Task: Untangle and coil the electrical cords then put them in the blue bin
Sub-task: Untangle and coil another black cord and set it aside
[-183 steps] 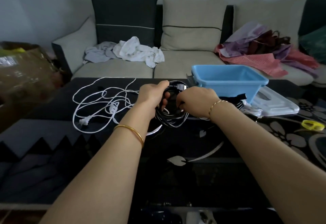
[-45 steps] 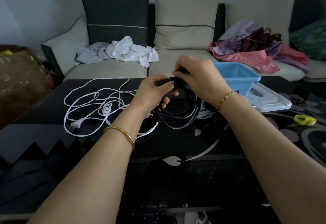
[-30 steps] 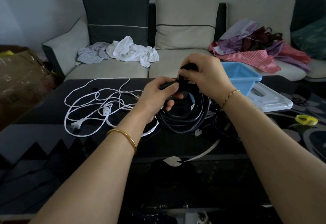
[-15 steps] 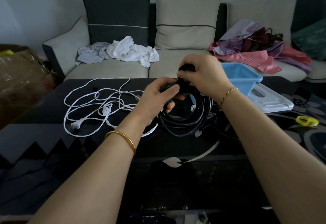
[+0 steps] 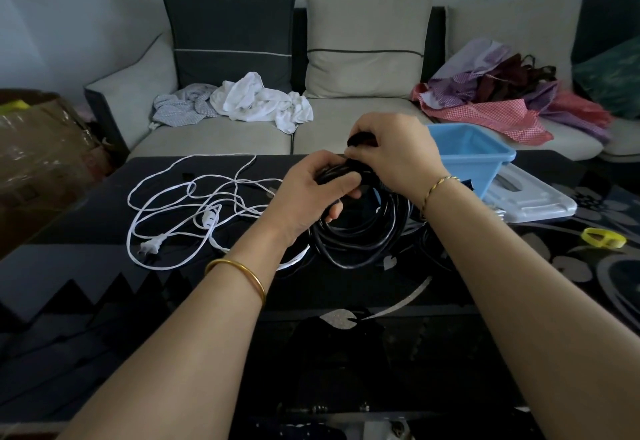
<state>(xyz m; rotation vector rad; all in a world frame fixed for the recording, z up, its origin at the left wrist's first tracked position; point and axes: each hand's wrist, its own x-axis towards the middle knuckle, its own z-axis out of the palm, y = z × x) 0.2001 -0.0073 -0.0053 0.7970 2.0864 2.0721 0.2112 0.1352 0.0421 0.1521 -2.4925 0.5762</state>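
Note:
A coiled black cord (image 5: 360, 235) hangs in loops just above the dark table (image 5: 104, 283). My left hand (image 5: 304, 193) grips the top of the coil. My right hand (image 5: 394, 152) pinches a black strap or cord end (image 5: 362, 139) over the same spot. A tangled white cord (image 5: 194, 207) with a plug lies loose on the table to the left. The blue bin (image 5: 474, 155) stands behind my right hand; its inside is partly hidden.
A pale lid (image 5: 533, 197) lies right of the bin. A yellow tape roll (image 5: 603, 237) sits at the far right of the table. Behind is a sofa (image 5: 221, 134) with clothes piles (image 5: 256, 100). A cardboard box (image 5: 38, 148) stands at the left.
Both hands lifted the black coil off the table, and my right hand moved onto the top of the coil. In the last second they have barely moved.

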